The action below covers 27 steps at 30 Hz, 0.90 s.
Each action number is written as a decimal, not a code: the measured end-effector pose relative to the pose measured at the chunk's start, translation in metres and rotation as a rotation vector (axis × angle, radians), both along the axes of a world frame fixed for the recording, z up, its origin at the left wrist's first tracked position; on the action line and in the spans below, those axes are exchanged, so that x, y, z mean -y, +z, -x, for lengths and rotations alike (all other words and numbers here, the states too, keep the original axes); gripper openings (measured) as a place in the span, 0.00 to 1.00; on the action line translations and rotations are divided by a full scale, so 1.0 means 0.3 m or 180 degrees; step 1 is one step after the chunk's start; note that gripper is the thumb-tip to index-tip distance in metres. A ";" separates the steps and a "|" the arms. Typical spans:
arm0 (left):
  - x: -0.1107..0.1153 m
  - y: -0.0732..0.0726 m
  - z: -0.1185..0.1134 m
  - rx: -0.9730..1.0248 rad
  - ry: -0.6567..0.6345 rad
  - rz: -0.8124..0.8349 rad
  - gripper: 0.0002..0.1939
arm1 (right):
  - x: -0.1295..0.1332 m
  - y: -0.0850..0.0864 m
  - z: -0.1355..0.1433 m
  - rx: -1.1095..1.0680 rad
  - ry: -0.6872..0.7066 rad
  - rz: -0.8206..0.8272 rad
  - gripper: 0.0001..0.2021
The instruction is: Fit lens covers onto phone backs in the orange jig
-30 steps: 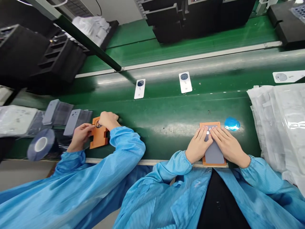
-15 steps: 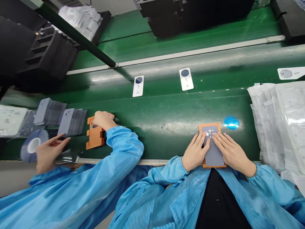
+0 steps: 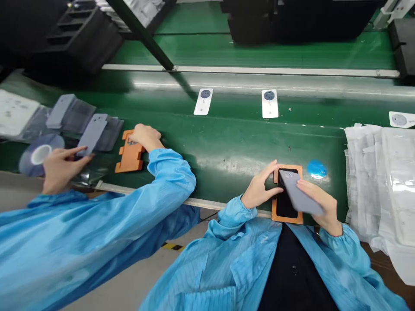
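Tilted above the orange fixture (image 3: 287, 219), a grey phone-shaped panel (image 3: 300, 195) is gripped at its right edge by my right hand (image 3: 319, 202). Beneath the panel, the dark recess of the fixture shows. My left hand (image 3: 262, 186) rests at the fixture's left side, thumb and fingers apart, holding nothing. A round blue film piece (image 3: 317, 169) lies on the green surface just right of the fixture.
At the left, a co-worker's hands (image 3: 63, 166) are near a second orange fixture (image 3: 129, 159), stacked grey panels (image 3: 112, 134) and a tape roll (image 3: 41, 154). White cards (image 3: 270, 110) lie further back. Clear plastic trays (image 3: 402, 172) are stacked at the right.
My right hand has lifted the grey panel off the orange fixture and tilted it. My left hand has come off the panel and opened. The co-worker's hand now holds a grey panel. The view has shifted.
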State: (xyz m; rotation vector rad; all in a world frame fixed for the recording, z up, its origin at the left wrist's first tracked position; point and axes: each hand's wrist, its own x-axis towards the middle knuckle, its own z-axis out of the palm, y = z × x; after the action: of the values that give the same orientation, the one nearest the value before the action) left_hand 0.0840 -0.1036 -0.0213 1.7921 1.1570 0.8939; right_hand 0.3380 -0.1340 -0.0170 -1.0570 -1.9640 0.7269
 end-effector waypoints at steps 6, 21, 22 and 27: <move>-0.010 0.110 -0.167 0.1340 0.0244 -0.0230 0.16 | -0.100 -0.020 0.003 -0.2328 -0.0438 0.1461 0.16; -0.023 0.138 -0.242 0.1186 0.0830 -0.1685 0.03 | -0.126 -0.021 0.072 -0.3374 -0.0097 0.2818 0.07; -0.026 0.135 -0.243 0.1146 0.0853 -0.1715 0.03 | -0.128 -0.021 0.074 -0.3431 -0.0104 0.2842 0.06; -0.033 0.116 -0.249 0.0868 0.0814 -0.1551 0.08 | -0.129 -0.025 0.082 -0.3274 -0.0174 0.2700 0.06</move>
State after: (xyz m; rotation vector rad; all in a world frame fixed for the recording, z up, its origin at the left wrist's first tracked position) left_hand 0.1587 -0.0938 0.0134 1.8360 1.0639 1.6307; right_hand 0.3133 -0.0951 -0.0244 -0.8694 -0.7172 1.7200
